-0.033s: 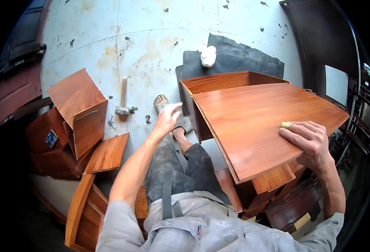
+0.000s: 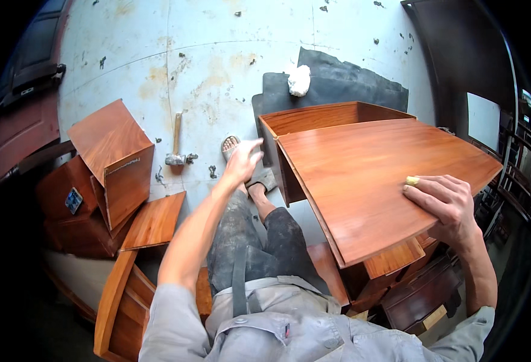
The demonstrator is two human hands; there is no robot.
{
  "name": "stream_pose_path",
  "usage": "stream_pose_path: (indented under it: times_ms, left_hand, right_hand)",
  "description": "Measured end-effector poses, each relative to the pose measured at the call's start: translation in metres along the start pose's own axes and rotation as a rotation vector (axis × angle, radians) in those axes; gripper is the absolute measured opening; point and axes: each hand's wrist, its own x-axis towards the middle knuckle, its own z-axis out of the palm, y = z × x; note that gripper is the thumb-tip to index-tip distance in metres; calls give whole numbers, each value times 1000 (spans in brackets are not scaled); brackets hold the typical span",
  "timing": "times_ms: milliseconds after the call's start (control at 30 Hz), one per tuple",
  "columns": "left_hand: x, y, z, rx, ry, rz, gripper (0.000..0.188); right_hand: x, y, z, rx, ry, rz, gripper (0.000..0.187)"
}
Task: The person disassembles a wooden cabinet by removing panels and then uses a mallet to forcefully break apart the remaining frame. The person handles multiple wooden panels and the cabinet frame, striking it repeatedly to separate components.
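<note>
A reddish-brown wooden panel [image 2: 362, 175] lies tilted over an open wooden box frame [image 2: 313, 120] before me, to the right. My right hand [image 2: 446, 202] grips the panel near its right edge, fingers over the top face and the thumb side partly hidden. Something small and yellow [image 2: 412, 180] shows at one of its fingertips. My left hand [image 2: 243, 163] hovers left of the panel's far corner, apart from it, fingers loosely stretched and nothing visible in them.
On the pale floor, a hammer [image 2: 177, 142] lies to the left. Wooden boxes [image 2: 111, 163] are stacked there, with a phone [image 2: 73, 200] on one. Beyond the box frame, a white crumpled bundle [image 2: 299, 81] rests on a dark sheet [image 2: 350, 78]. More wooden pieces [image 2: 392, 258] lie beneath the panel.
My left hand has risen slightly away from me. The panel and my right hand have shifted a little to the right.
</note>
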Motion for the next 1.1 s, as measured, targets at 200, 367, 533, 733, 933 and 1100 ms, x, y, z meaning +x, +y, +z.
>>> stream_pose_path:
  times_ms: [200, 367, 533, 733, 933, 1100]
  left_hand:
    - [83, -5, 10, 301, -543, 15, 54]
    - [127, 2, -2, 596, -621, 406, 24]
    - [149, 1, -15, 547, -708, 449, 6]
    - [157, -6, -15, 147, -635, 153, 19]
    - [140, -3, 17, 273, -794, 126, 27]
    - [151, -10, 14, 111, -686, 253, 16]
  right_hand:
    - [6, 6, 5, 27, -20, 3, 35]
    - [12, 5, -4, 50, -54, 105, 25]
    - [18, 18, -9, 86, -86, 159, 25]
    - [9, 25, -7, 120, -108, 178, 29]
    - [21, 29, -10, 143, -197, 193, 29]
    - [24, 32, -15, 163, -238, 206, 30]
